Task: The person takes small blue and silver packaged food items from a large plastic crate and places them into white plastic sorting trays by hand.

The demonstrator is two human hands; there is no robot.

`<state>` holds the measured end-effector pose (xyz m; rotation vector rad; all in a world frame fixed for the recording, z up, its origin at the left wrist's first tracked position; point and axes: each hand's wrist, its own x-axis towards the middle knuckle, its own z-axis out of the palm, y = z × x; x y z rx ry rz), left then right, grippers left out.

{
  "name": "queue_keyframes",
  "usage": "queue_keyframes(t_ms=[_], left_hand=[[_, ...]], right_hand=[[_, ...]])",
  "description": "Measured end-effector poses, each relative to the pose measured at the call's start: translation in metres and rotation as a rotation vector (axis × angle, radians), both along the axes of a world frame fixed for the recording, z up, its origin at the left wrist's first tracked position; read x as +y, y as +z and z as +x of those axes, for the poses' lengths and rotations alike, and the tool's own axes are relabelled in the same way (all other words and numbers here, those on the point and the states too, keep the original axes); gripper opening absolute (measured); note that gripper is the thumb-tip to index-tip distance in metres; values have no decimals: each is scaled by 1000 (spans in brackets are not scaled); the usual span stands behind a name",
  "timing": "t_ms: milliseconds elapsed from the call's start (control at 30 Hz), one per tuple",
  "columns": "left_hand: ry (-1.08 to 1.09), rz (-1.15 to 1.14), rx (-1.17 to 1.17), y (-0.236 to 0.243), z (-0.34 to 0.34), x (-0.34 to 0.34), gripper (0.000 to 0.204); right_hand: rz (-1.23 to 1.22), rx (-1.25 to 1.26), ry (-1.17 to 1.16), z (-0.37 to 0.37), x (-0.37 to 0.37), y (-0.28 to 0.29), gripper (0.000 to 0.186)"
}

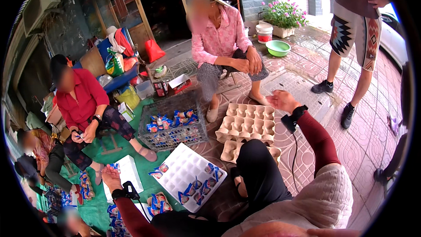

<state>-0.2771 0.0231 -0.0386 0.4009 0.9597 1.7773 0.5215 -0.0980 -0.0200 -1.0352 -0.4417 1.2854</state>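
Observation:
My left hand (112,178) is held up at the lower left with its palm showing and nothing visible in it. Just beyond its fingertips, a small blue-and-red wrapped packet (115,166) lies by a long white tray (128,173). Out to the right, my right hand (283,101) is raised, empty, with fingers stretched out. It is nearest to a brown moulded-pulp tray (245,125) with bare cups, whose surface it does not touch. Another pulp tray (229,151) lies partly under it. Between my hands sits a white tray with hollows (189,161), partly filled with wrapped packets (202,188).
A dark plastic crate (175,138) of packets stands ahead on a green mat (164,156). One person (223,39) sits opposite; another in red (83,101) handles something small at left. Someone stands at right (357,39). A green basin (278,48) sits behind.

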Motion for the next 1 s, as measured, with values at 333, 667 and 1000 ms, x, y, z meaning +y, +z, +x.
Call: queue_keyframes(t_ms=[333, 667, 1000], left_hand=[[-728, -484, 348, -50, 185, -43, 17], [-823, -382, 594, -48, 207, -34, 32], [-810, -374, 699, -40, 180, -59, 29]], right_hand=[[22, -791, -675, 223, -154, 113, 37], [-195, -868, 425, -35, -31, -79, 45], [55, -463, 592, -231, 14, -10, 44]])
